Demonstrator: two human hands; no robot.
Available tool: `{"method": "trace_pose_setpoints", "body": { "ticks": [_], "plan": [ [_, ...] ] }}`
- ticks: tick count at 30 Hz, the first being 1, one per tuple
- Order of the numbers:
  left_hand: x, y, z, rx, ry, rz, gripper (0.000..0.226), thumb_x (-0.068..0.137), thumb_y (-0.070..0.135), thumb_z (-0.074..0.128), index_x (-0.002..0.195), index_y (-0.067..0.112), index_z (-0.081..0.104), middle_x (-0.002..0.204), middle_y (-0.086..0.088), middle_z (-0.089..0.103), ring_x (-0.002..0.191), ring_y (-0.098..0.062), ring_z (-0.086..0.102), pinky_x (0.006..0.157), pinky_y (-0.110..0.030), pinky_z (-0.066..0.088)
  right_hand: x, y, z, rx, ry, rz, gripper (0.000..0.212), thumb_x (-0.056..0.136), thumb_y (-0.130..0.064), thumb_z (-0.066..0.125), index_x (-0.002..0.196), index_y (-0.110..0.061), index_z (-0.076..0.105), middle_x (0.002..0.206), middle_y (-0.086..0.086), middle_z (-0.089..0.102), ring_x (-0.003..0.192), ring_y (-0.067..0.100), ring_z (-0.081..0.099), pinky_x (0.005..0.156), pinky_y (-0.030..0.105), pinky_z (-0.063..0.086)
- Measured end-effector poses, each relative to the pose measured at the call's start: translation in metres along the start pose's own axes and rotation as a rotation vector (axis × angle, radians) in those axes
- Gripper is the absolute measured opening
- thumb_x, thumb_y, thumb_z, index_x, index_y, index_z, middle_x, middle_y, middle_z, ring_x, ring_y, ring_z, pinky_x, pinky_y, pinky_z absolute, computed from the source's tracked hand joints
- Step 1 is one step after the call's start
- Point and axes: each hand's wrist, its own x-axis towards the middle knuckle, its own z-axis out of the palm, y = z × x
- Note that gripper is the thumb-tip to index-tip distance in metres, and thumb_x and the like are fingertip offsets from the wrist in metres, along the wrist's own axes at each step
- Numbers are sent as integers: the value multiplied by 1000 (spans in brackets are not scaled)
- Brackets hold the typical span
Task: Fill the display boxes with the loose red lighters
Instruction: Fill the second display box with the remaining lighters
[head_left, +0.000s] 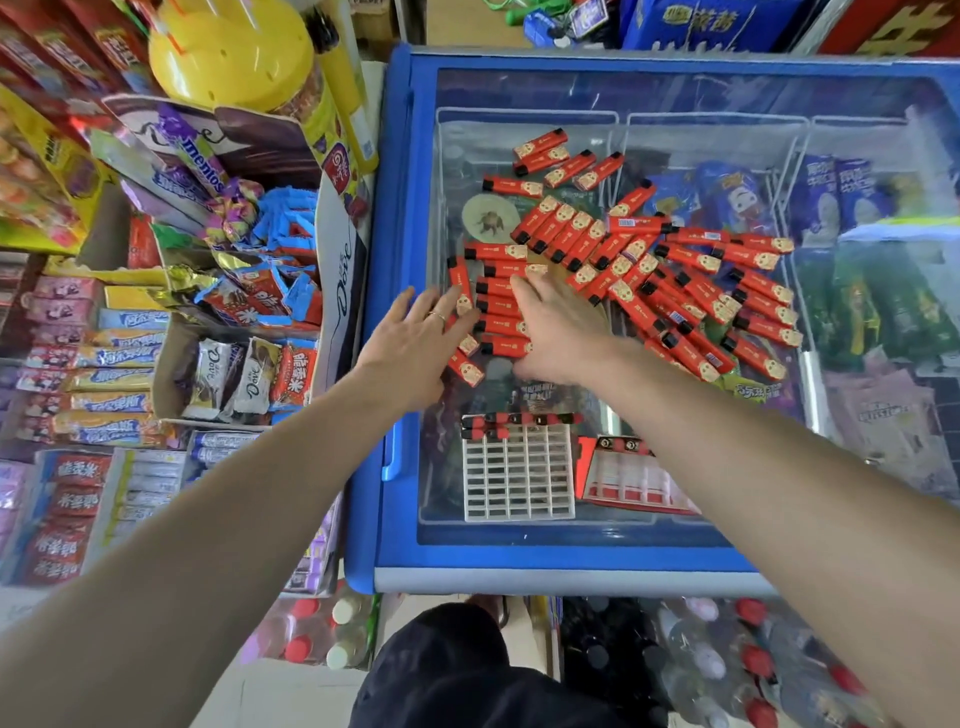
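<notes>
left hand (415, 338) fingers spread flat | right hand (556, 332) fingers flat, covering red lighters (691, 291) | grip unclear

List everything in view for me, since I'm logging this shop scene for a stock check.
Loose red lighters: dozens, red with black caps, scattered on the freezer lid.
White display box: one, gridded, few lighters in its far rows, near edge of lid.
Red display box: one, right of the white one, nearly empty.
Freezer: one, blue frame, glass lid, ice creams inside.
Candy shelves: many colourful packs, left.
Bottles: several, red and white caps, floor.
Left hand: open, on lighters.
Right hand: open, fingers spread over lighters.
</notes>
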Motion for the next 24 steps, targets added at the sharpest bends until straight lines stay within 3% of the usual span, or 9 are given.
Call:
{"method": "trace_pose_setpoints", "body": {
  "ticks": [3, 7, 9, 12, 14, 16, 18, 20, 24],
  "plan": [
    [14, -5, -3, 42, -57, 9, 113, 82, 27, 74, 163, 13, -4, 171, -10, -9, 158, -30, -1, 127, -53, 4, 17, 0, -3, -94, -71, -9, 133, 73, -43, 88, 161, -11, -7, 170, 12, -6, 157, 32, -2, 128, 47, 9],
    [34, -11, -4, 109, -78, 45, 121, 79, 30, 76, 162, 10, -9, 171, -9, -14, 158, -28, -2, 127, -53, 8, 39, -2, 1, -186, -69, 13, 143, 65, -53, 90, 160, -8, -6, 168, 16, 1, 156, 36, 0, 127, 51, 8],
    [42, -14, -2, 97, -64, 58, 119, 78, 36, 77, 163, 10, -2, 171, -10, -2, 156, -30, 9, 125, -50, 22, 44, -2, 2, -227, -54, 8, 138, 64, -53, 90, 159, -6, 1, 165, 18, 7, 154, 38, 7, 126, 52, 12],
    [49, -16, 2, 77, 40, 69, 103, 73, 40, 78, 153, 9, 21, 153, -11, 32, 138, -30, 35, 103, -41, 51, 47, -1, 0, -236, -49, 7, 126, 64, -50, 90, 155, -4, 16, 161, 20, 15, 149, 39, 19, 124, 50, 20],
    [51, -15, 2, 90, 48, 82, 94, 70, 35, 77, 146, 8, 29, 145, -12, 37, 129, -29, 40, 95, -39, 53, 50, -2, -1, -220, -60, 22, 115, 65, -46, 90, 149, -4, 24, 157, 20, 21, 145, 38, 26, 122, 49, 27],
    [51, -14, 0, 157, 32, 110, 86, 72, 38, 74, 142, 8, 34, 143, -12, 39, 123, -28, 43, 97, -37, 48, 51, -4, -2, -189, -74, 31, 107, 68, -46, 89, 145, -5, 28, 150, 19, 28, 139, 37, 33, 114, 47, 36],
    [49, -14, 0, 232, 53, 153, 78, 75, 48, 68, 137, 10, 39, 137, -10, 45, 117, -27, 45, 96, -37, 42, 50, -7, 0, -93, -78, 55, 98, 74, -42, 87, 144, -6, 28, 142, 15, 38, 130, 35, 42, 97, 43, 44],
    [47, -12, 2, 247, 55, 172, 73, 79, 51, 63, 136, 12, 41, 133, -8, 49, 115, -27, 45, 97, -38, 39, 49, -10, 4, -24, -62, 89, 93, 78, -36, 85, 145, -7, 27, 136, 14, 46, 122, 35, 50, 80, 40, 44],
    [45, -4, 8, 165, 49, 127, 65, 81, 47, 62, 134, 13, 47, 128, -6, 54, 117, -26, 46, 98, -36, 40, 45, -11, 13, -39, 16, 113, 88, 77, -36, 84, 140, -6, 32, 119, 13, 56, 107, 34, 57, 70, 38, 42]
  ]
}}
